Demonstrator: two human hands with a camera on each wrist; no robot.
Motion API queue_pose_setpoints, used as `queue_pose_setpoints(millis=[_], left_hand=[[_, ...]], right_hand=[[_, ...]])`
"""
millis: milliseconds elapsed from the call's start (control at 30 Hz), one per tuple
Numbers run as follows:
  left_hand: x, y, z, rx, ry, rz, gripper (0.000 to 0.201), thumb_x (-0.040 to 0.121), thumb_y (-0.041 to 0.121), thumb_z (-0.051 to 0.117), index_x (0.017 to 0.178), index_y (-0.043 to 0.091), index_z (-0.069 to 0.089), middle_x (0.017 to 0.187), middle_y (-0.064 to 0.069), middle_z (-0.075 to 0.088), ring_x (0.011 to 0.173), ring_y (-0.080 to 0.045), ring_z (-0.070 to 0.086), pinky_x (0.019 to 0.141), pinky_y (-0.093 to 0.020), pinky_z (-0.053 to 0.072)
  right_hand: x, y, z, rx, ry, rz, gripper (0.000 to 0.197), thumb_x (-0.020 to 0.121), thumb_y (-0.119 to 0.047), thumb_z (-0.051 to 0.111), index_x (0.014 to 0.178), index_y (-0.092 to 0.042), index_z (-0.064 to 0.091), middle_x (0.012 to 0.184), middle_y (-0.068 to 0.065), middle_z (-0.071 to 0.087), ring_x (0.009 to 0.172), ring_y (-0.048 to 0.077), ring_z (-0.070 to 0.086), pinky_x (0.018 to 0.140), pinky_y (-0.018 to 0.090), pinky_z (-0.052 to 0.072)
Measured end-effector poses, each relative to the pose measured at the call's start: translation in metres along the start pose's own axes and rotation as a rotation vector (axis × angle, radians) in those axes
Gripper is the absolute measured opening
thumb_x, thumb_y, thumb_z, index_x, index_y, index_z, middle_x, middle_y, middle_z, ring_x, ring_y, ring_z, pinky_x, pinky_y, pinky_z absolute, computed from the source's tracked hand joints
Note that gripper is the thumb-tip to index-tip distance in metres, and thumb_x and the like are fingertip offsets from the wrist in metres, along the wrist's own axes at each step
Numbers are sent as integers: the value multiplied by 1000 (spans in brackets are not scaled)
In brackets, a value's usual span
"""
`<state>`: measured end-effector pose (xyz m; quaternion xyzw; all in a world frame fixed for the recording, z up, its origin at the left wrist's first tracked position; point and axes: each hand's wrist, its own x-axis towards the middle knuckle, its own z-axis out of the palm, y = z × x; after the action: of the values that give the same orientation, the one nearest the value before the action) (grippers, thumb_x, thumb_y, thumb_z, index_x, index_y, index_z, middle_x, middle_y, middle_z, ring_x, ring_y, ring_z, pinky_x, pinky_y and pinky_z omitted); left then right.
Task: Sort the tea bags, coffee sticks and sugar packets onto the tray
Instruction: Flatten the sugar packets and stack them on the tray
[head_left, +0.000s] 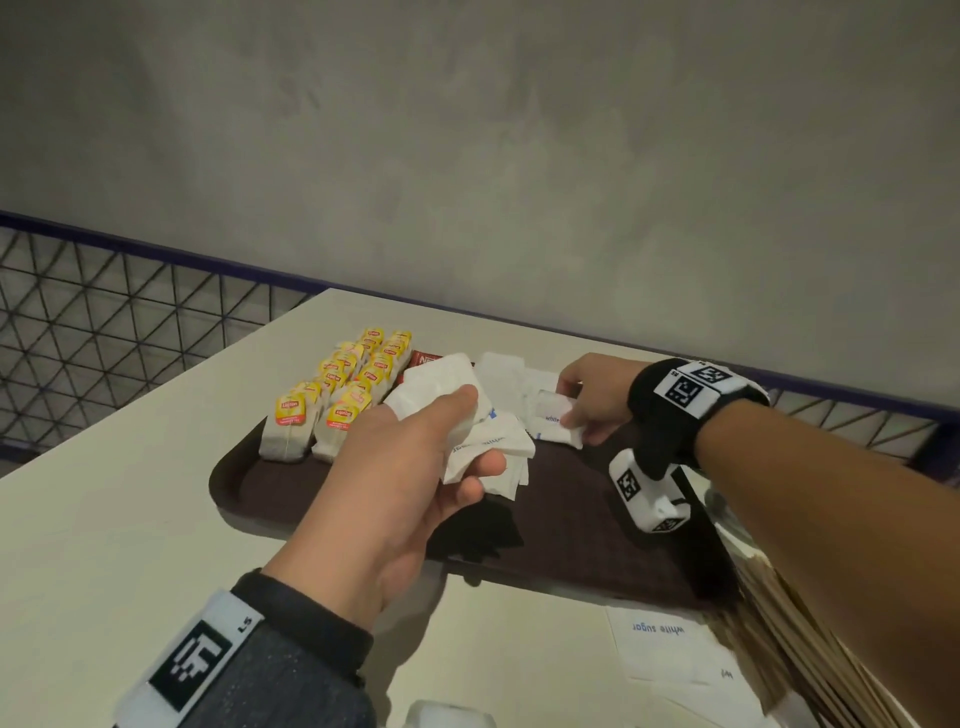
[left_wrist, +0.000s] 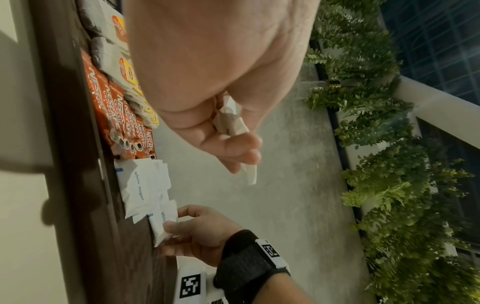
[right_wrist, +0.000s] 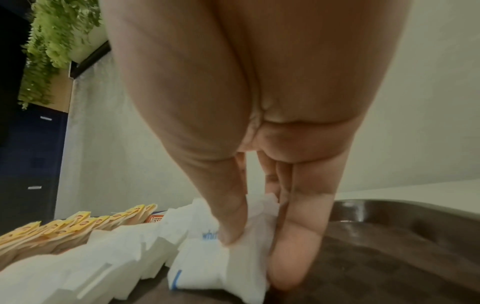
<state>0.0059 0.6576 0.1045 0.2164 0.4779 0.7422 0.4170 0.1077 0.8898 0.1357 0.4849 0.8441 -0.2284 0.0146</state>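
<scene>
A dark brown tray (head_left: 571, 551) lies on the pale table. At its far left stand rows of yellow-tagged tea bags (head_left: 337, 395), with red coffee sticks (left_wrist: 116, 111) beside them. White sugar packets (head_left: 506, 379) lie in a row at the tray's far middle. My left hand (head_left: 441, 441) hovers over the tray and grips a bunch of white sugar packets (head_left: 467, 410). My right hand (head_left: 576, 410) pinches one sugar packet (right_wrist: 228, 257) at the right end of that row, down on the tray.
Loose white sugar packets (head_left: 670, 649) lie on the table (head_left: 130, 519) in front of the tray, near a stack of brown paper (head_left: 810, 649) at the right. A grey wall and a mesh railing (head_left: 104, 322) stand behind the table.
</scene>
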Motion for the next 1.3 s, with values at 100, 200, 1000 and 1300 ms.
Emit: queue_pose_setpoints(millis=[100,200,1000,1300], left_hand=[[0,0,-1,4,4,2,33,97,23,70,127,12,66,102,-12,77,58,-16,68,42,-21,46],[-1,0,0,7,4,11,31,98,22,69,127,12,66,98,-11,77,57,-15,67,42,-20,46],[-1,-3,2,34,-2,-20,29,96,21,70,123,11,67,95,-13,77,55,-14,64,43,-22,45],[-3,-2,2,52,19,-36,29,96,21,69,123,11,67,91,-11,76,54,-14,63,43,-23,46]], right_hand=[[1,1,4,37,29,13,39,89,-5,76,123,-3,57,106,17,67,80,34,76,79,45,64],[-1,0,9,40,61,22,49,87,-7,79,129,-1,54,109,22,68,85,39,76,82,52,62],[-1,6,10,-90,72,18,50,93,-39,68,123,-7,44,92,12,69,67,25,62,64,37,57],[3,19,2,-97,-35,-90,46,81,-42,84,104,-10,61,100,15,73,77,25,71,68,34,63]])
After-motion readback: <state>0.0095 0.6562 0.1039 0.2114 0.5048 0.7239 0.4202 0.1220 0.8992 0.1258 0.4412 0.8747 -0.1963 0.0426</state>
